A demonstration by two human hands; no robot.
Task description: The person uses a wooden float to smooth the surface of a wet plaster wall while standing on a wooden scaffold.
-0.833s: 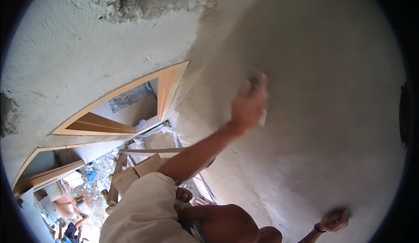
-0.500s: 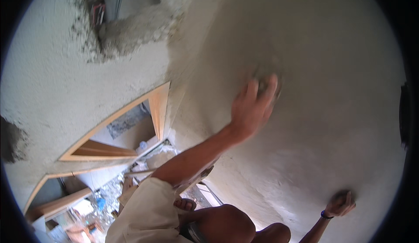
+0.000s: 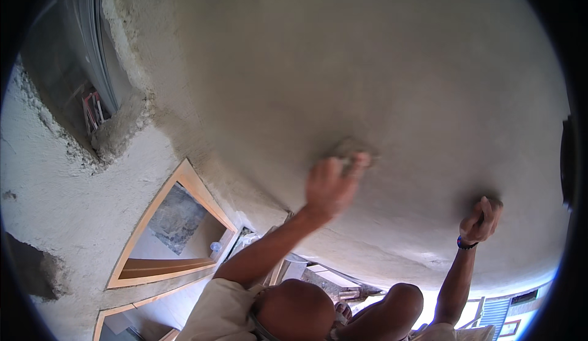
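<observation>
A wide grey-brown plastered wall (image 3: 416,84) fills most of the view in front of me. My left hand (image 3: 331,188), slightly blurred, is closed on a lumpy grey-brown pad (image 3: 349,148) that looks like a sponge, pressed to the plaster. Its far edge shows past the fingertips; the palm hides the rest. Farther right and a little lower, my right hand (image 3: 481,220) is against the same wall with its fingers curled, a dark beaded band at the wrist. Whatever lies under those fingers is mostly hidden in dark shadow.
A rough-edged wall opening (image 3: 61,96) with grey pipes is at the upper left. Below it sits a light wooden frame (image 3: 144,231), with a broken hole (image 3: 30,270) beside it. My bent knees (image 3: 300,310) are at the bottom. Blue slatted panelling (image 3: 496,313) shows at the lower right.
The view has turned, shifting the wall opening and wooden frame left. In the picture, my left hand is lower and slightly left with its pad, while my right hand is higher on the wall.
</observation>
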